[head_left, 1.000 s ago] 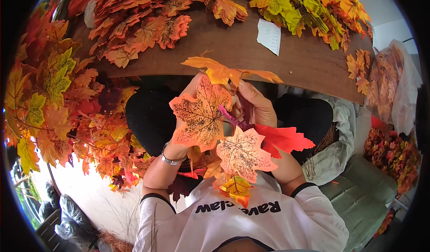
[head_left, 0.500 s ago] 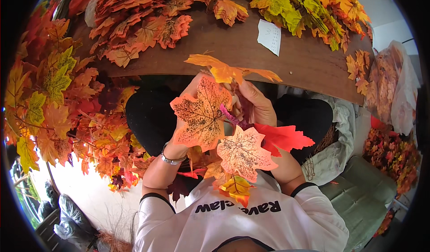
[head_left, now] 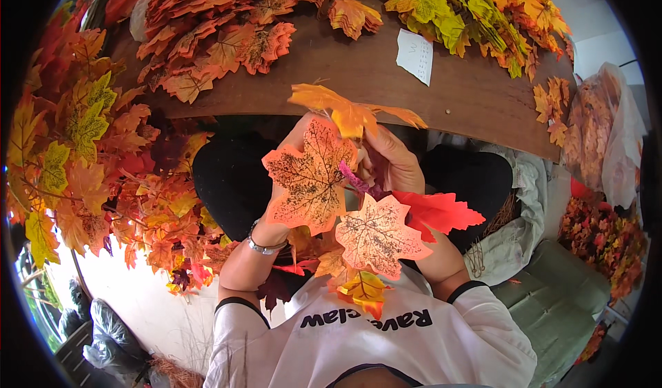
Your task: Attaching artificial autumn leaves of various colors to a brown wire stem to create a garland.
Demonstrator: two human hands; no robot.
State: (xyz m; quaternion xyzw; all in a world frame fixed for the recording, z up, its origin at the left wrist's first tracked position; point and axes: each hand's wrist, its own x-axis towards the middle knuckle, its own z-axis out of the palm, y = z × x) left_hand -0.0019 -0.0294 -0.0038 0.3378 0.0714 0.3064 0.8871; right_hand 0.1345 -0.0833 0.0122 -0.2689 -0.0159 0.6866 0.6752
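In front of my lap I hold a spray of artificial maple leaves (head_left: 309, 175), with both hands closed at its upper end. My left hand (head_left: 295, 137) is largely covered by a big speckled orange leaf; its fingers are mostly hidden. My right hand (head_left: 400, 166) has its thumb pointing up and its fingers curled at the stem, below an orange-yellow leaf (head_left: 336, 106). A purple fuzzy piece (head_left: 353, 177) shows on the stem. Lower on the spray hang a pale speckled leaf (head_left: 381, 237), a red leaf (head_left: 445, 212) and a small yellow-orange leaf (head_left: 363, 290).
Beyond my hands, a brown table (head_left: 331, 71) carries stacked orange leaves (head_left: 214, 33), yellow-green leaves (head_left: 441, 15) and a torn paper (head_left: 414, 57). Leaf sprays (head_left: 89, 160) crowd the left. At right are a plastic bag of leaves (head_left: 600, 133) and a green cushioned seat (head_left: 552, 305).
The orange-yellow leaf at the top has tilted and shifted slightly. The pale leaf and red leaf have moved a little to the right. Both hands stay nearly in place.
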